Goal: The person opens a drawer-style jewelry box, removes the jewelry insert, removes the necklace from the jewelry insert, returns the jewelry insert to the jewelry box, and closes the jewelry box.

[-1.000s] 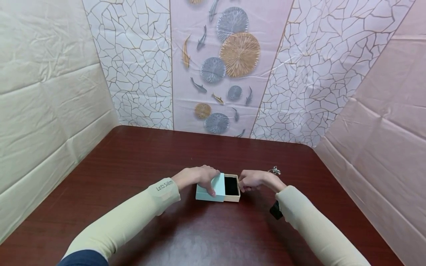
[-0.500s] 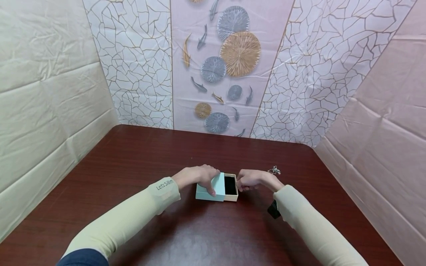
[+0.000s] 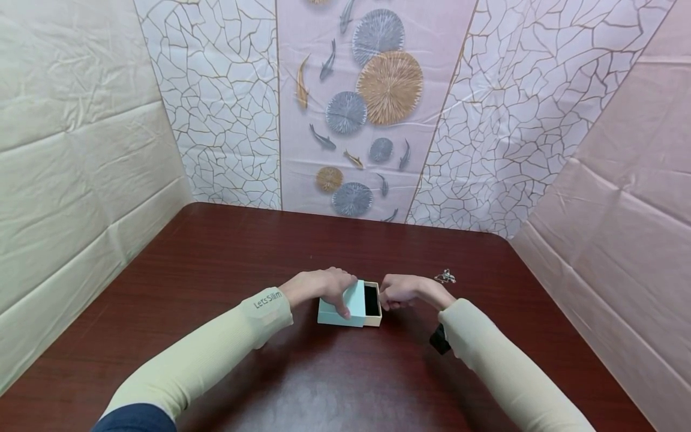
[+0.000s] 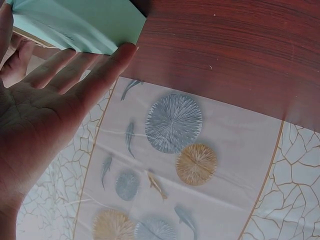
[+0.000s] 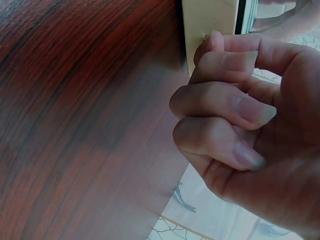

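Observation:
A pale turquoise slide-out box lies on the table, its cream drawer partly out to the right, with black padding inside. My left hand grips the turquoise sleeve from above, thumb on the near side and fingers reaching to the far side. In the left wrist view the fingertips touch the sleeve's edge. My right hand presses against the drawer's end panel with curled fingers. A small metal fitting shows on that panel beside the thumb; whether it is pinched is hidden.
A small silvery chain-like trinket lies on the table behind the right wrist. The dark reddish-brown table meets patterned cloth walls at the back and plain pale cloth at both sides. A black wrist device hangs under the right sleeve.
My right hand has moved left, sliding the drawer further into the sleeve, so less black padding shows. The left hand and sleeve have stayed in place.

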`<state>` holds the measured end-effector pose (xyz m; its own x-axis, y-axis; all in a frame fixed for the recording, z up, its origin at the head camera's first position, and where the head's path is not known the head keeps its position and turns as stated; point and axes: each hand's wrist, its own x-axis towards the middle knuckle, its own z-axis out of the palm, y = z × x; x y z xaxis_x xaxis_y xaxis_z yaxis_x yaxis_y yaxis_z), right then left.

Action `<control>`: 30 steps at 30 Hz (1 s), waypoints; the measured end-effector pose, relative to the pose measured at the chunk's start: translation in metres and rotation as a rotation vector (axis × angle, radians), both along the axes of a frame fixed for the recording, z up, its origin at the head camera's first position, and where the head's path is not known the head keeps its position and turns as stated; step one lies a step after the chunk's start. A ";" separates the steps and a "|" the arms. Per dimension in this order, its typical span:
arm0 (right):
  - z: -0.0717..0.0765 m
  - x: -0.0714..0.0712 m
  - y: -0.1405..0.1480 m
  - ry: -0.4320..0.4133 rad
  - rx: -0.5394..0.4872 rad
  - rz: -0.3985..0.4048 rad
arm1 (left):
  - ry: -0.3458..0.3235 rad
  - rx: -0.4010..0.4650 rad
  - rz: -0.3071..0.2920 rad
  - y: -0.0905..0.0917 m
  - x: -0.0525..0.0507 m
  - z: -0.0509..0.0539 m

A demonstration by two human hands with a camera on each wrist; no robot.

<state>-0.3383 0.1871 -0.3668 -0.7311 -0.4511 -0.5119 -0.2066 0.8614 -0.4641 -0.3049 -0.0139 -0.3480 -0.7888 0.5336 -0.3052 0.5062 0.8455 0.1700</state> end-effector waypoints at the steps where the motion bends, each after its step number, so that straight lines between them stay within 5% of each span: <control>1: 0.000 0.000 0.000 0.001 0.003 -0.001 | 0.000 -0.001 0.000 0.000 0.000 0.000; 30: 0.002 -0.001 -0.011 -0.020 -0.003 0.018 | 0.005 0.019 0.004 0.001 0.001 0.001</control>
<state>-0.3389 0.1758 -0.3647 -0.7124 -0.4657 -0.5250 -0.2131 0.8563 -0.4705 -0.3043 -0.0126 -0.3473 -0.7923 0.5359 -0.2916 0.5036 0.8443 0.1834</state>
